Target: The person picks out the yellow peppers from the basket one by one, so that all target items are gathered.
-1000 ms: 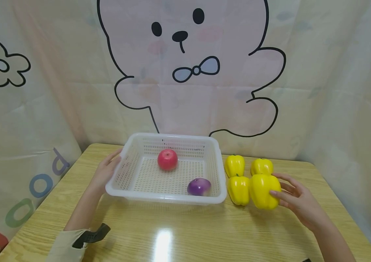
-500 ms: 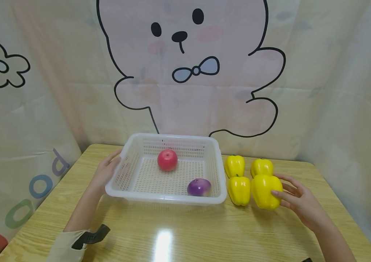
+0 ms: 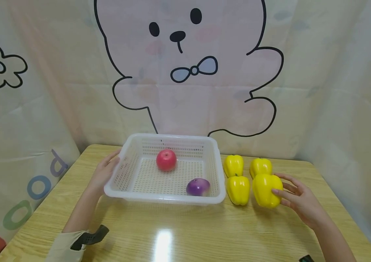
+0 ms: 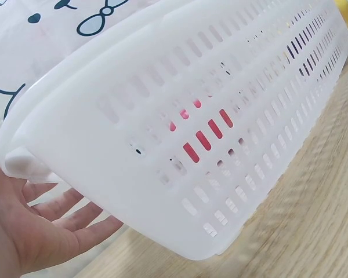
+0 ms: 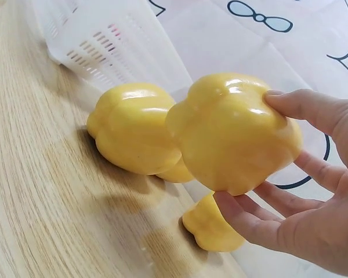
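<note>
In the head view my right hand (image 3: pixel 298 198) holds a yellow bell pepper (image 3: pixel 267 190) between thumb and fingertips. Seen from the right wrist, this bell pepper (image 5: pixel 235 133) is raised above the table, tilted. Three more yellow bell peppers (image 3: pixel 238 190) stand close by, right of a white plastic basket (image 3: pixel 164 198). My left hand (image 3: pixel 104 173) touches the basket's left end from outside. From the left wrist, the fingers (image 4: pixel 84 217) lie loosely against the end wall under the rim; the thumb is hidden. A red apple-like fruit (image 3: pixel 166 160) and a purple onion (image 3: pixel 198 187) lie inside the basket.
The wooden table (image 3: pixel 133 225) extends in front of the basket and peppers. Behind it hangs a curtain (image 3: pixel 185 109) printed with a bear, and similar cloth closes off both sides.
The held bell pepper shifts slightly right, away from the front pepper beside the basket, and turns a little. The left hand stays at the basket. The whole head view drifts slightly.
</note>
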The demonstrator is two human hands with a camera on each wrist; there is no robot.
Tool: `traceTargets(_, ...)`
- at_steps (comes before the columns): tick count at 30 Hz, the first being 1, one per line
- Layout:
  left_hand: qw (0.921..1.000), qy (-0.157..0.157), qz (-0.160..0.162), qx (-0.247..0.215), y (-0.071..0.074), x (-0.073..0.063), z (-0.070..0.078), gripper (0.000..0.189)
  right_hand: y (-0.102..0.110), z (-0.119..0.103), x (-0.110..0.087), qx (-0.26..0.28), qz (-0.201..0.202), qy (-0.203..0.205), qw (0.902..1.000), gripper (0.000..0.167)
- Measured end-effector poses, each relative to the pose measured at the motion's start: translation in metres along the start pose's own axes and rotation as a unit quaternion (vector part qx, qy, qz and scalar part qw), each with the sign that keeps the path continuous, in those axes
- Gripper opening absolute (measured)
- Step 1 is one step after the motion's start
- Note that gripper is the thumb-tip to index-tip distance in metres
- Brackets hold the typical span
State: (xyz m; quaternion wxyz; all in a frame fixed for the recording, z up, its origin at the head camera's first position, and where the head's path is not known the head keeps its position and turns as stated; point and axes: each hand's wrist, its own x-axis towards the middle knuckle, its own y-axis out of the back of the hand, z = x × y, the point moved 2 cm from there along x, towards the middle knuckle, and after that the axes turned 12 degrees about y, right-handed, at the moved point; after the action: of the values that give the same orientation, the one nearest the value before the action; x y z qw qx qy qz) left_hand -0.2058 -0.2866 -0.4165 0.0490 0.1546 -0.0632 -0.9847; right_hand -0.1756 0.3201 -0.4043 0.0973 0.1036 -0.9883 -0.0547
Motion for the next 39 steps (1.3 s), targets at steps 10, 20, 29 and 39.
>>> traceTargets(10,1.0,0.0,-0.002,0.001,0.001,0.002,-0.001,0.061,0.003,0.005,0.001,-0.001,0.007,-0.009,0.9999,0.047)
traceTargets(20,0.9999,-0.001,-0.007,0.011,0.002,0.0,0.002,0.06,0.008,0.013,0.003,-0.011,0.014,-0.012,0.9998,0.046)
traceTargets(29,1.0,0.005,-0.006,0.005,0.001,0.0,0.002,0.061,0.011,0.019,0.004,-0.029,0.009,-0.025,0.9992,0.044)
traceTargets(39,1.0,0.006,-0.006,0.004,0.001,-0.001,0.001,0.061,0.013,0.026,0.004,-0.032,-0.005,-0.024,0.9992,0.044)
